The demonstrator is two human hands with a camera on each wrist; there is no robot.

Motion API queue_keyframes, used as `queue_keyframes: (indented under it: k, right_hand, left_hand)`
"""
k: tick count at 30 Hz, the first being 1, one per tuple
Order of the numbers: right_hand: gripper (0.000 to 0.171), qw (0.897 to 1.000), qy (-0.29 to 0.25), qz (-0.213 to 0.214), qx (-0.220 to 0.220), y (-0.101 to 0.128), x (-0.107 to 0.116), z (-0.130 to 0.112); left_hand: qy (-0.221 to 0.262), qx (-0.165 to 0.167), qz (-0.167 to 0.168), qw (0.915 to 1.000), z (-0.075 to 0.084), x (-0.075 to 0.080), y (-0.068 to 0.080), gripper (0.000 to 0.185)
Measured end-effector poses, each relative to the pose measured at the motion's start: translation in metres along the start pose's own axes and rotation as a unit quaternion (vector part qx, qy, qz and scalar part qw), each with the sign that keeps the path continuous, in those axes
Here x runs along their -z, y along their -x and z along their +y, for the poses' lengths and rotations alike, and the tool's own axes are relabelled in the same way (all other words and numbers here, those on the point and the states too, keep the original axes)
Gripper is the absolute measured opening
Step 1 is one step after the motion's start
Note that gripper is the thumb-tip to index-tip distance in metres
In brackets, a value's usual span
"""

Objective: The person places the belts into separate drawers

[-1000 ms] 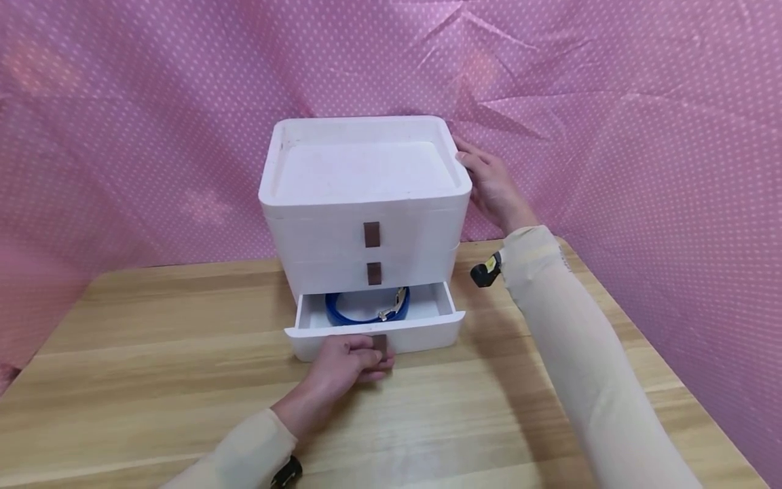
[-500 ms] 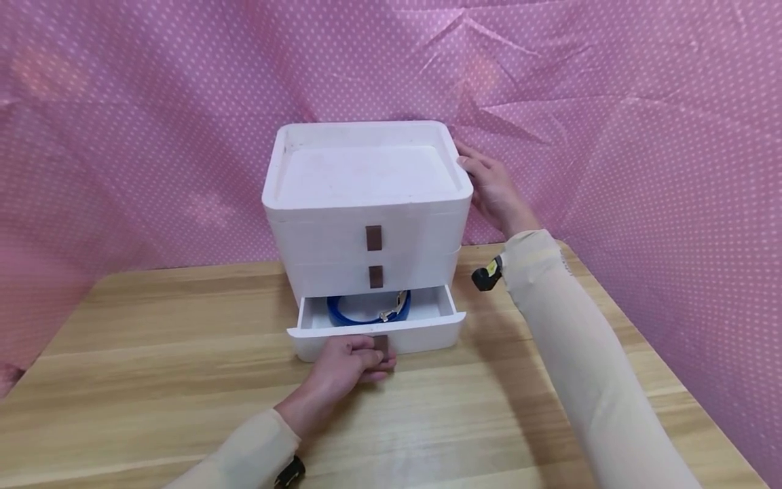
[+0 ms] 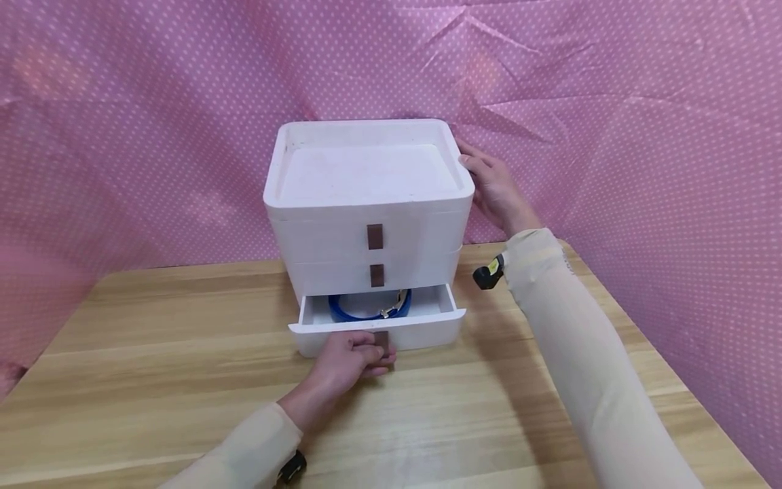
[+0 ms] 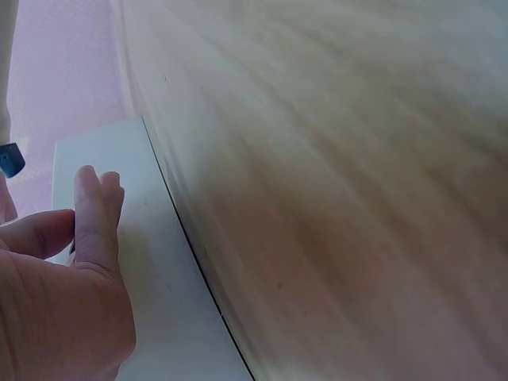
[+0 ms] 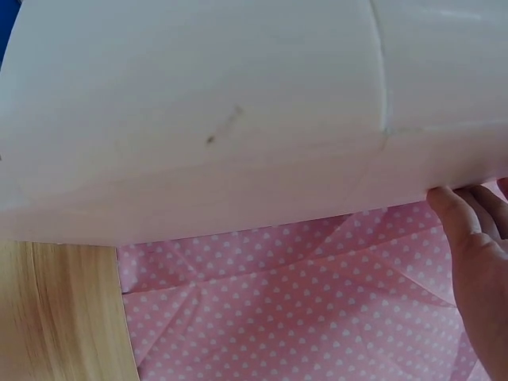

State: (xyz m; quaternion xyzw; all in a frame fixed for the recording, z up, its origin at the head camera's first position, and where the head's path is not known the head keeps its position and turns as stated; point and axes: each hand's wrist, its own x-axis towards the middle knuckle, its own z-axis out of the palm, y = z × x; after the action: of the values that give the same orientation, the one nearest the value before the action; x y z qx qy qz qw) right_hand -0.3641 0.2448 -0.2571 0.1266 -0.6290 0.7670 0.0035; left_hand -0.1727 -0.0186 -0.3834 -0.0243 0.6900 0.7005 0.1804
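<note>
On the wooden table (image 3: 153, 353) stands a white drawer box (image 3: 366, 204), and its bottom drawer (image 3: 427, 326) is pulled partly out toward the near side. The left hand (image 3: 351, 356) pinches the brown tab (image 3: 381, 339) on the drawer front with curled fingers. The right hand (image 3: 495, 187) rests with straight fingers against the right side of the box, near its top, to keep it steady. Inside the drawer lies a blue ring-shaped band (image 3: 366, 309) with a small metal clasp. I judge the drawer is being slid by its tab; the next move needs a straight, even motion while the right hand braces the box. No brand or writing can be read.
</note>
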Motion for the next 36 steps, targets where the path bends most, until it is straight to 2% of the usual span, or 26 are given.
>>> queue_keyframes:
  k: [8,15,28,36]
  right_hand:
    - [0.049,1.0,-0.002,-0.003,0.003,0.0,0.0,0.001]
    - [0.049,1.0,-0.003,0.001,0.0,-0.001,0.001,0.0]
    - [0.049,1.0,-0.005,0.003,0.001,0.0,0.0,0.001]
    - [0.049,1.0,-0.004,0.006,0.003,-0.001,0.001,0.002]
  left_hand:
    - [0.008,-0.003,0.001,1.0,0.001,-0.001,-0.004,0.013]
    - [0.0,0.001,-0.001,1.0,0.002,-0.001,-0.006,0.022]
    - [0.001,-0.002,0.016,0.9999,0.003,-0.003,-0.009,0.013]
    - [-0.001,-0.001,0.017,0.9999,0.003,-0.002,-0.012,0.014]
